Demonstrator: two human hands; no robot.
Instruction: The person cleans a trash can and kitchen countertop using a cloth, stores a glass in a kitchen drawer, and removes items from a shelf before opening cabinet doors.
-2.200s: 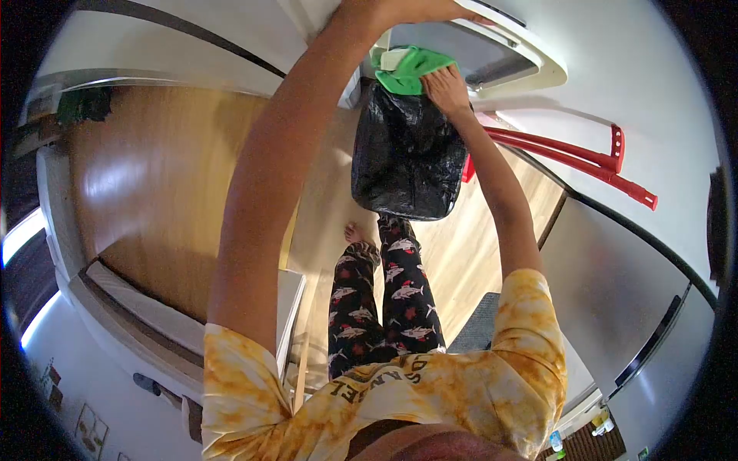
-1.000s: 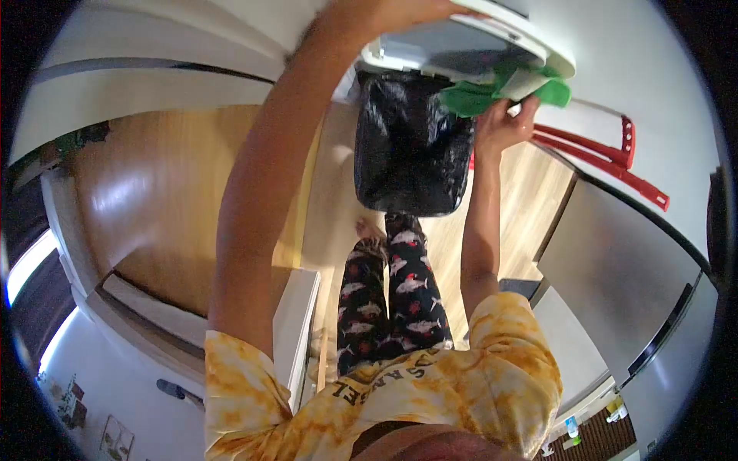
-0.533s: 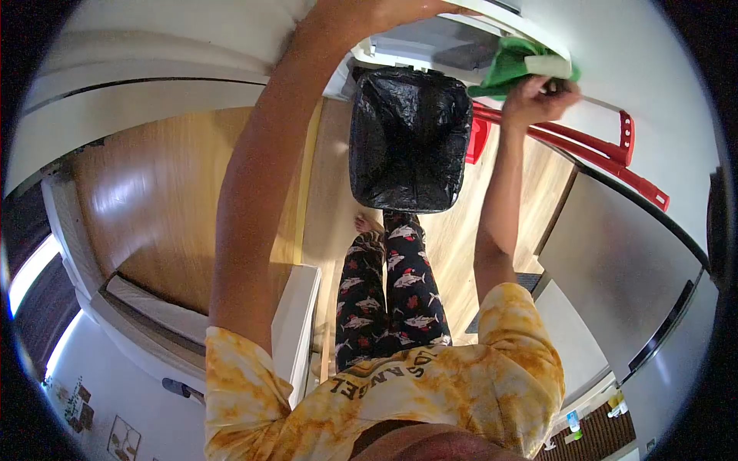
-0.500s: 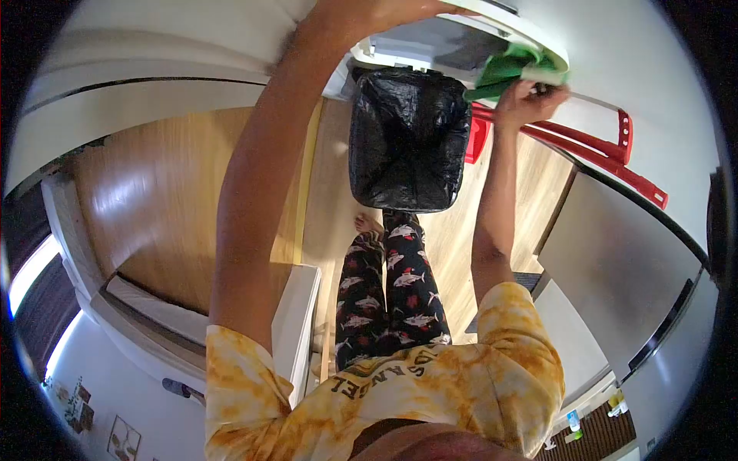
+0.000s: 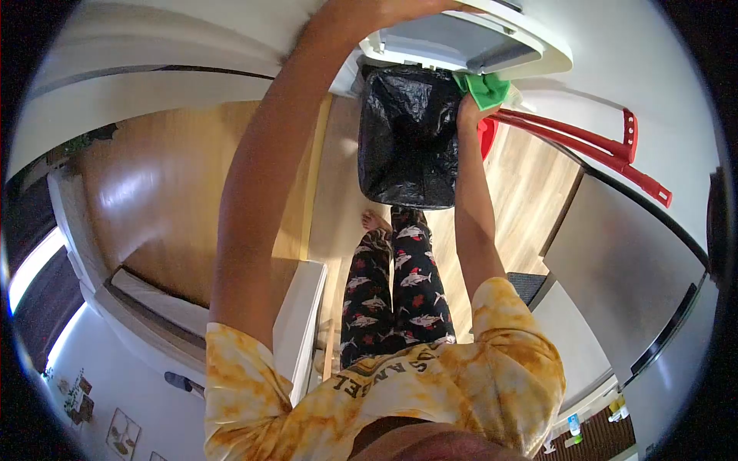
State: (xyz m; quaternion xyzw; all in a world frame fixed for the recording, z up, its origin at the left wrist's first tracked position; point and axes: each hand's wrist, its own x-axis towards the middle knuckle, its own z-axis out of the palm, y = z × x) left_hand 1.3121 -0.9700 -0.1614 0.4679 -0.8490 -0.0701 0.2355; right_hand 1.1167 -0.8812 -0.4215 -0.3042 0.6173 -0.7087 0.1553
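The wooden floor [image 5: 530, 180] carried a bin lined with a black bag [image 5: 407, 146]; the bin looked light enough to tip if pushed, and its rigid rim seemed a surer hold than the bag, which was thin, slick and likely to slide or tear. At the bin's far edge the white lid [image 5: 550, 58] stood raised, probably stiff plastic, light on its hinge and best taken by its outer frame. Beyond the bin's right edge, two long red handles [image 5: 607, 157] slanted against the wall.

The left hand [image 5: 407, 9] reached along the lid's top edge, fingers stretched out; cut off by the picture's border, it did not show how firmly it gripped. The right hand [image 5: 470, 114], near the bin's far right corner, was closed on the green cloth [image 5: 486, 91], its fingers largely hidden. The cloth, bunched just below the lid, looked soft, limp and unbreakable, easily pinched anywhere or spread under flat fingers.
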